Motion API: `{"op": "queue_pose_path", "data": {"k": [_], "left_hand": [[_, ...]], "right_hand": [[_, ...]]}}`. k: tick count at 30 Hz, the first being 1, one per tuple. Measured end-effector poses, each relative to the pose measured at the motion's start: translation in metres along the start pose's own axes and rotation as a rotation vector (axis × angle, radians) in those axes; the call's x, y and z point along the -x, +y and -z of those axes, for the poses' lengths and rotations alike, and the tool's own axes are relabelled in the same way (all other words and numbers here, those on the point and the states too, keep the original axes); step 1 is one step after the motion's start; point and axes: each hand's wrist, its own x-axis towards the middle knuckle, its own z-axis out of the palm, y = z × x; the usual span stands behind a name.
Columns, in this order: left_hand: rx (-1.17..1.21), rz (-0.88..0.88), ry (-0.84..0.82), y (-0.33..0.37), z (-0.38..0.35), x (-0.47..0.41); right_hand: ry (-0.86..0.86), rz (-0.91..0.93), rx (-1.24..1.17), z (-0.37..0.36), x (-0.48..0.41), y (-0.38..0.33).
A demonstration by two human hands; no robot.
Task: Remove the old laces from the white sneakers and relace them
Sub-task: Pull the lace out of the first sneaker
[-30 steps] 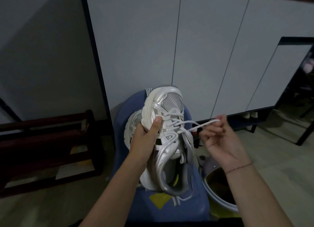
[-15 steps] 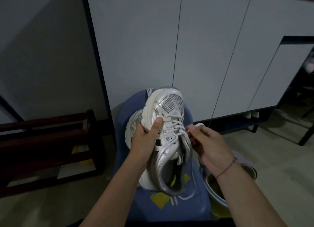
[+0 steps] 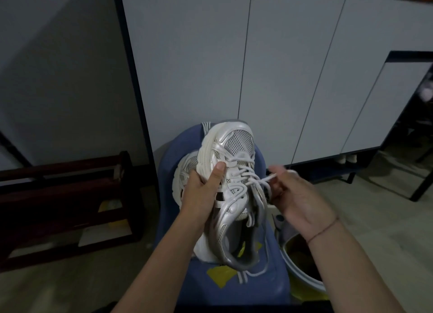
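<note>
A white and silver sneaker (image 3: 230, 191) stands toe-up in front of me over a blue chair. My left hand (image 3: 203, 191) grips its left side, thumb pressed beside the eyelets. The white lace (image 3: 259, 180) crosses the tongue and runs out to the right. My right hand (image 3: 295, 195) pinches that lace close to the shoe's right side; the fingers are blurred. A second white sneaker (image 3: 185, 174) lies behind the first on the chair, mostly hidden by my left hand.
The blue chair (image 3: 236, 287) has yellow patches on its seat. A round white-rimmed bin (image 3: 302, 263) stands at its right. A dark wooden rack (image 3: 65, 202) is at the left. White cabinet doors (image 3: 269, 66) fill the back.
My right hand pulled the lace out to the right, came back in close to the eyelets, and now draws it a little outward again. My left hand has kept its hold.
</note>
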Motion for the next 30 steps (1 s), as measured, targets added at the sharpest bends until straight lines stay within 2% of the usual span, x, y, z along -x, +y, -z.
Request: {"op": "queue_pose_path", "data": {"k": [3,6,15,17,21,23,27,30], "left_hand": [[0.021,-0.003,-0.021,0.003,0.001,0.001],[0.038,-0.016,-0.03,0.003,0.003,0.001],[0.055,0.004,-0.011,0.004,0.006,-0.001],[0.05,0.004,0.007,0.004,0.005,0.0],[0.037,-0.004,0.015,0.007,0.001,0.003],[0.045,0.013,0.013,0.008,0.002,0.003],[0.048,0.017,0.018,0.005,0.004,0.002],[0.0,0.004,0.007,0.006,0.002,0.003]], "right_hand": [[-0.027,0.012,0.156,-0.008,0.004,0.012],[-0.005,0.062,0.207,-0.012,0.007,0.011],[0.047,0.101,-0.386,0.015,-0.001,-0.02],[0.051,0.078,-0.318,0.014,-0.002,-0.017],[-0.069,0.054,0.066,-0.003,0.003,0.004],[-0.11,0.055,0.182,-0.008,0.006,0.015],[-0.079,0.122,0.289,-0.012,0.007,0.018],[0.018,0.125,0.153,-0.016,0.007,0.014]]}}
